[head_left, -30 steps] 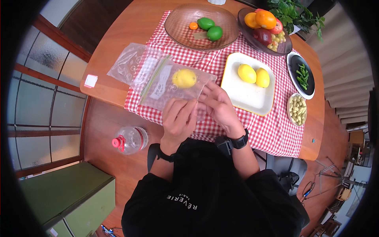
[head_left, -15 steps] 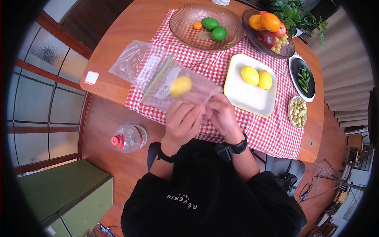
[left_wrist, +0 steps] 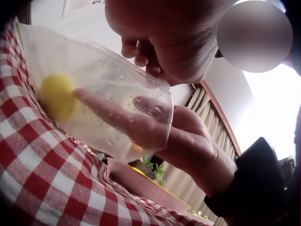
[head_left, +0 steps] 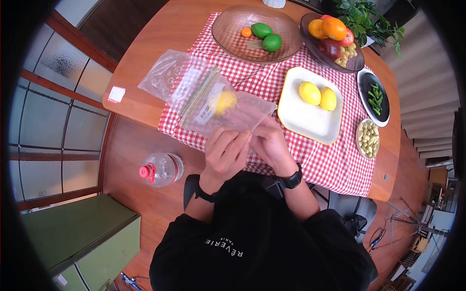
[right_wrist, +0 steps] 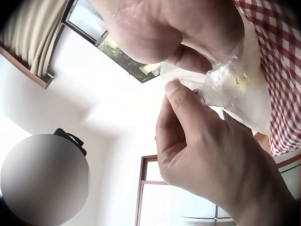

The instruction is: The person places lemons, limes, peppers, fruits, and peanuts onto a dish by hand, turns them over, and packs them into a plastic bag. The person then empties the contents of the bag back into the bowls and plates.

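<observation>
A clear zip bag (head_left: 252, 104) with a white label and water droplets holds a yellow lemon (head_left: 226, 103) beside the label. My left hand (head_left: 224, 153) pinches the bag's near edge between thumb and fingers. My right hand (head_left: 276, 150) is at the bag's right end. Through the plastic, in the left wrist view, its index finger (left_wrist: 108, 110) shows stretched straight toward the lemon, with the thumb apart from it. Part of the right hand is veiled by the bag.
Another labelled bag (head_left: 162, 75) lies at the left. To the right stands a white tray (head_left: 310, 127) with two lemons. Farther back are a glass bowl (head_left: 225, 41) with green fruits and a fruit bowl (head_left: 359, 63). Small dishes of green peppers (head_left: 375, 99) and peanuts (head_left: 367, 138) stand far right.
My right hand's fingers have gone from the bag's corner to stretching along under the plastic. The lemon has shifted nearer the bag's label, and the bag's right end is raised more.
</observation>
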`<state>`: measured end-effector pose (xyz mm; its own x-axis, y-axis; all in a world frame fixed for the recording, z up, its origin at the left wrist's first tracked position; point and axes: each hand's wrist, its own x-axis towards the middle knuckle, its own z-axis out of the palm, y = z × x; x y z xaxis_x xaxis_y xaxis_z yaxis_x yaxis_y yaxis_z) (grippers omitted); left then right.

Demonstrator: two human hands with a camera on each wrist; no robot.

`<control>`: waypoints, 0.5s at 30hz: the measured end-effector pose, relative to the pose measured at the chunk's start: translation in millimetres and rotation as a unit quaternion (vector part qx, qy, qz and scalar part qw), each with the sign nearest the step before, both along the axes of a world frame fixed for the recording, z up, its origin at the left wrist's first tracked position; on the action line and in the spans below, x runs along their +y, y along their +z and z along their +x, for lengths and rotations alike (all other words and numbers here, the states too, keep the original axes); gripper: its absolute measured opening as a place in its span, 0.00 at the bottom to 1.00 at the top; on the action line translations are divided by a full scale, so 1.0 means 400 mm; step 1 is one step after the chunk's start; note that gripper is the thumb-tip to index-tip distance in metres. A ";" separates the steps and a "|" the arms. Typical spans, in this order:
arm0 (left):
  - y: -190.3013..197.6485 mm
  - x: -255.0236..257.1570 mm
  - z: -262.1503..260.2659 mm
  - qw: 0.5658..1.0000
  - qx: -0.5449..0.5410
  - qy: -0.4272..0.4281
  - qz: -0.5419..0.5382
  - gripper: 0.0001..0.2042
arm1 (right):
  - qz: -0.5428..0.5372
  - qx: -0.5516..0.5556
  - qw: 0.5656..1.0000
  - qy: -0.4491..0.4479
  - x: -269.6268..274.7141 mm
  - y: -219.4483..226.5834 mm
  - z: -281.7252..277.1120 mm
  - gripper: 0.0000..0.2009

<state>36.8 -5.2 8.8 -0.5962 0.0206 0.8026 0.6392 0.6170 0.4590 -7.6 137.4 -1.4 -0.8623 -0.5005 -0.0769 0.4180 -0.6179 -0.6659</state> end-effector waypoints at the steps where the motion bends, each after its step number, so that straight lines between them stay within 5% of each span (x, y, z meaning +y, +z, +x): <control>1: 0.001 0.001 -0.002 1.000 0.007 0.000 0.006 0.13 | 0.001 0.000 1.000 0.000 0.000 0.003 0.000 0.29; 15: -0.014 0.007 0.000 1.000 0.012 0.006 -0.008 0.12 | 0.011 -0.032 0.997 -0.073 -0.060 -0.026 -0.050 0.21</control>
